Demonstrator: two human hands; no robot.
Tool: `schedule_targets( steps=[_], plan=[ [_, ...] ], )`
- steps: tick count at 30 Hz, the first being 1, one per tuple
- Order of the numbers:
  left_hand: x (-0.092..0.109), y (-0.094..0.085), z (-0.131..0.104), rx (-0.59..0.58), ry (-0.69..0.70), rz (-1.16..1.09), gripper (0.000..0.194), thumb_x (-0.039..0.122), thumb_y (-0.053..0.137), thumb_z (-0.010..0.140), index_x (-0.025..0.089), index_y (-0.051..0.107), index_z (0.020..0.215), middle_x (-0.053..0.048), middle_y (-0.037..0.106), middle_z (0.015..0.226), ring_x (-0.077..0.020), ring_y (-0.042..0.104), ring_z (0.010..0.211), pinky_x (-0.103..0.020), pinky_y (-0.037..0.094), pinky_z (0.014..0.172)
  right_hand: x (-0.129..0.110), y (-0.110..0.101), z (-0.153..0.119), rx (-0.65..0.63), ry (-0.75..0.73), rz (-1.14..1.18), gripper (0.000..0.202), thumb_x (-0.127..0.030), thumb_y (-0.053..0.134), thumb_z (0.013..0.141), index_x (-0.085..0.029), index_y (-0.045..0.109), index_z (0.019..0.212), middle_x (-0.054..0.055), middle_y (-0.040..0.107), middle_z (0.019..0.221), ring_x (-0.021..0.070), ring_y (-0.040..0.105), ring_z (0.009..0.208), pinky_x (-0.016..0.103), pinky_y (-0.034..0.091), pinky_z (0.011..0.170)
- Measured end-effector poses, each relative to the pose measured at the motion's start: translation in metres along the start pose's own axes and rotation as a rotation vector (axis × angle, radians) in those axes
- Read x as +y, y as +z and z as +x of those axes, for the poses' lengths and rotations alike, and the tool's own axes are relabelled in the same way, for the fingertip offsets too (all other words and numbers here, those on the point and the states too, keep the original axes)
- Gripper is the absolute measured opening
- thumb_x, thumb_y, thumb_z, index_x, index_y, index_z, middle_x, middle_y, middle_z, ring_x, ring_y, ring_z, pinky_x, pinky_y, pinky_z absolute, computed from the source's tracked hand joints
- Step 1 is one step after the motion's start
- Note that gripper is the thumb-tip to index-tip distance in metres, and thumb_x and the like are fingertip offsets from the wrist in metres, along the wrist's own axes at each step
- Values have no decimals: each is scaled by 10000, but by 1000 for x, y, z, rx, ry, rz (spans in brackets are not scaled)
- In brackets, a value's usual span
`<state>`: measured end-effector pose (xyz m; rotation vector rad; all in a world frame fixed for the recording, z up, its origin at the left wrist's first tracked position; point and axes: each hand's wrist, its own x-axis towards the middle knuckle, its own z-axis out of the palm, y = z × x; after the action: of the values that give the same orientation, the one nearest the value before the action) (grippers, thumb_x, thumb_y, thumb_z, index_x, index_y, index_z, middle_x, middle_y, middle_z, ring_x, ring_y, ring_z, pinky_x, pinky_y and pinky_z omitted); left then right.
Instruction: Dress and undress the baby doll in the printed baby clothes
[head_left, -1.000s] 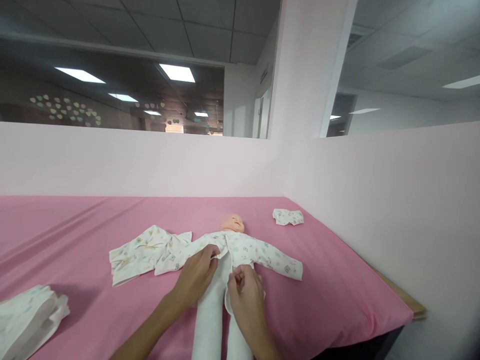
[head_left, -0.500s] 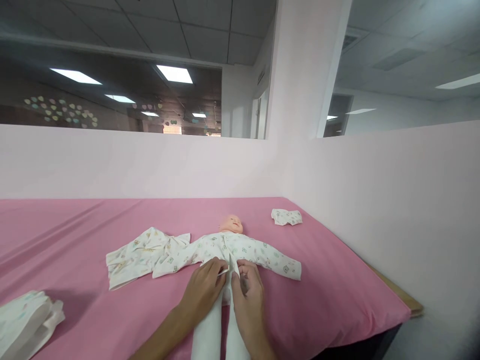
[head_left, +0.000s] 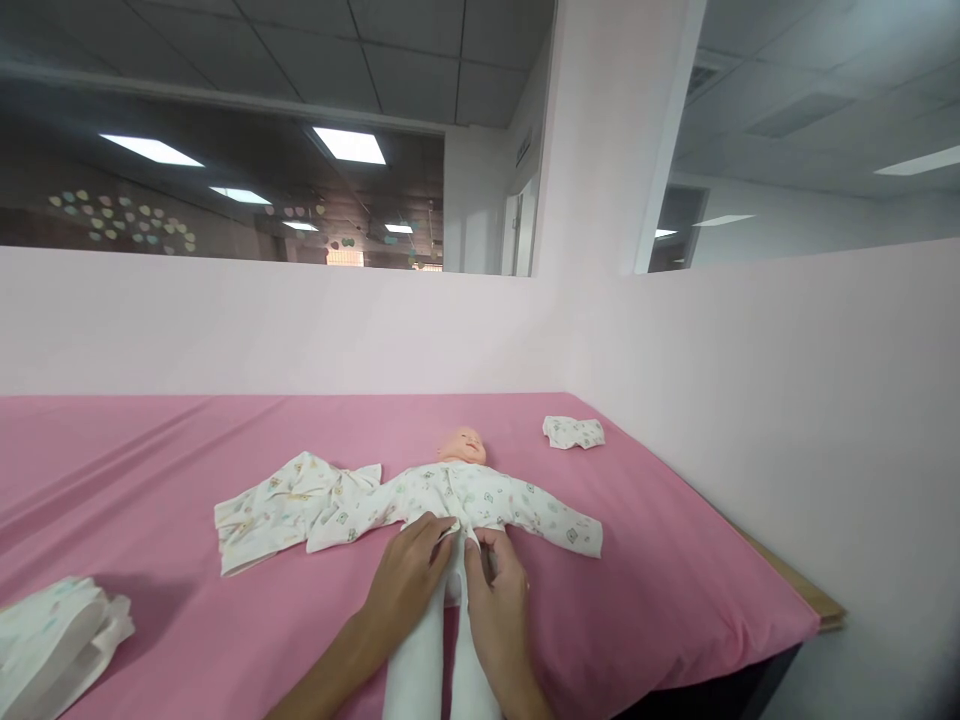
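A baby doll [head_left: 465, 446] lies on its back, head away from me, with its arms spread in a white patterned baby shirt [head_left: 502, 493]. White leggings or pants [head_left: 417, 655] cover its legs, which point toward me. At the doll's waist my left hand [head_left: 412, 565] pinches the left front edge of the shirt. Close beside it, my right hand [head_left: 496, 590] has thumb and fingers closed on the right front edge. The two edges nearly meet at the middle. Whether a tie or fastener is between my fingertips is hidden.
A patterned baby garment [head_left: 277, 510] lies spread left of the doll, touching its sleeve. Folded white cloth [head_left: 56, 640] sits at the near left, and a small folded patterned piece [head_left: 574, 432] at the back right. The pink-covered table [head_left: 675, 600] meets pale walls behind and right.
The shirt's front edges, raised and parted before, now lie lower and closer together. Both hands stay at the doll's waist with only small finger movements.
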<state>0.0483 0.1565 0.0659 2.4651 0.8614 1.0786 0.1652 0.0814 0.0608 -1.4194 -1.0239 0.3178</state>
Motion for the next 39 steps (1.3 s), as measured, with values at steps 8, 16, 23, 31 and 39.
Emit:
schedule_targets(
  steps=[8, 16, 23, 31, 39],
  plan=[
    [-5, 9, -6, 86, 117, 245, 304, 252, 336, 994, 198, 631, 1039, -63, 668, 853, -207, 613, 758, -334, 442, 673, 0, 2, -1, 15, -83, 59, 196, -314, 496, 900, -232, 650, 988, 31, 696, 1011, 192, 629, 951, 315, 482, 870],
    [-6, 13, -6, 235, 253, 298, 256, 202, 363, 986, 186, 615, 941, -20, 631, 756, -173, 578, 658, -301, 422, 590, -2, 2, -1, 20, -56, -8, 208, -315, 510, 883, -227, 688, 947, 38, 722, 957, 206, 655, 905, 323, 494, 833],
    [-4, 12, -5, 266, 298, 338, 207, 173, 392, 976, 186, 582, 895, -6, 601, 722, -171, 545, 623, -288, 387, 565, -1, 1, 0, 30, -53, 11, 202, -319, 524, 875, -225, 694, 931, 37, 726, 939, 200, 661, 884, 307, 502, 810],
    [-3, 14, -6, 278, 293, 307, 205, 113, 404, 932, 188, 567, 832, -1, 586, 695, -166, 513, 599, -286, 350, 555, -1, -1, -5, -20, -161, -12, 175, -250, 529, 878, -233, 692, 939, 33, 708, 970, 201, 646, 937, 347, 496, 886],
    [1, 5, -3, 46, -24, 16, 209, 221, 420, 909, 185, 609, 826, -40, 660, 797, -189, 583, 716, -302, 396, 658, -4, -3, -8, -95, -237, -133, 267, -262, 497, 913, -238, 714, 1067, 58, 680, 1128, 210, 619, 1070, 377, 496, 963]
  ],
)
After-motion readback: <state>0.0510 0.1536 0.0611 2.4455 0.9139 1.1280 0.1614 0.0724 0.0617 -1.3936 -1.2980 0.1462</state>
